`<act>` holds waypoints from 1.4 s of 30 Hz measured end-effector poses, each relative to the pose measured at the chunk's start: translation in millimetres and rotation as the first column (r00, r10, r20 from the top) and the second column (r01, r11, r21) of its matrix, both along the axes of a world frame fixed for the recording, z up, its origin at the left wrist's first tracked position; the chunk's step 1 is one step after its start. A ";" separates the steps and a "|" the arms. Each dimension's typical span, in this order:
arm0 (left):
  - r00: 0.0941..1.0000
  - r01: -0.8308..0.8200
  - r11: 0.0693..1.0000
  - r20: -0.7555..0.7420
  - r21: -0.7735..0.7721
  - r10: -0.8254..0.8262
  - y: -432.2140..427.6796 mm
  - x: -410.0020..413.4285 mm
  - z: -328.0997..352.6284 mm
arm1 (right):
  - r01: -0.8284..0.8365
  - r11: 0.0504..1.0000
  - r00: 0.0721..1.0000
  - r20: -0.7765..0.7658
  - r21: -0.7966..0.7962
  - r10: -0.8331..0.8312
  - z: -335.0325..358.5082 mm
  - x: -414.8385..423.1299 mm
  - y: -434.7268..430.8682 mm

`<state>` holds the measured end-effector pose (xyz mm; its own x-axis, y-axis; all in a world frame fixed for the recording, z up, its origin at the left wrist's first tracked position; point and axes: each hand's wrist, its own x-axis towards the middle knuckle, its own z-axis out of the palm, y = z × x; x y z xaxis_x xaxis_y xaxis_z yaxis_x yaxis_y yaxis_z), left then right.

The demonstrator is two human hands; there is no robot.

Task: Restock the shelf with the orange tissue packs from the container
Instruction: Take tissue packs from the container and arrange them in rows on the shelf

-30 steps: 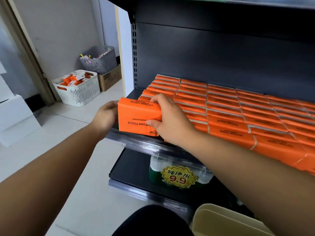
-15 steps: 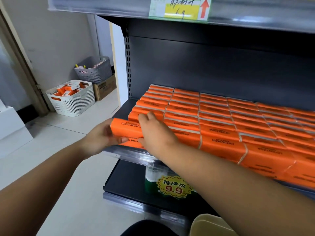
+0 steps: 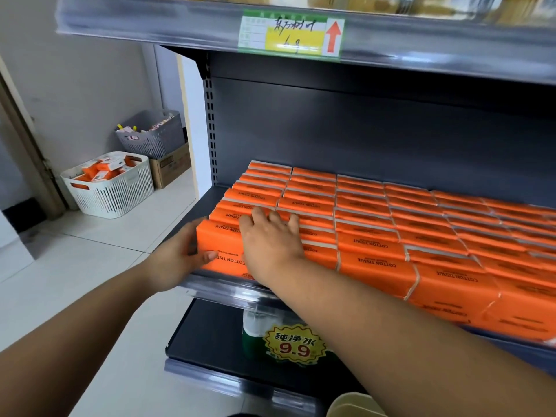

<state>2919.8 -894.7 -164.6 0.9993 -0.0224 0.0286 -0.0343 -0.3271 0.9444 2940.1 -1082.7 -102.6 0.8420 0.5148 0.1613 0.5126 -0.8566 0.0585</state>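
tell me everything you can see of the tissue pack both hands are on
The tissue pack is an orange block in glossy wrap, COTTON TISSUE printed dark, upside down to the camera. It stands at the front left corner of the shelf, against neighbouring packs behind and to its right. The left hand grips its left end, thumb on the front face; the right hand lies flat on top.

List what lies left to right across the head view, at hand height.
white basket → left hand → orange tissue pack it grips → right hand → stocked packs
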 end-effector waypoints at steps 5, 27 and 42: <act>0.997 -0.011 0.999 -0.080 -0.038 0.008 -13.2 2.1 -1.3 | 0.013 0.999 0.999 -0.044 0.050 -0.011 -1.2 -2.1 -3.8; 0.909 -0.408 0.830 -0.259 -0.380 0.328 -47.4 39.8 19.7 | -0.167 0.973 0.975 -0.120 0.161 0.188 4.7 6.8 -31.1; 0.975 -0.214 0.594 0.206 0.776 0.082 -82.7 22.8 38.9 | -0.052 0.991 0.971 -0.224 0.124 0.079 8.8 24.9 -78.4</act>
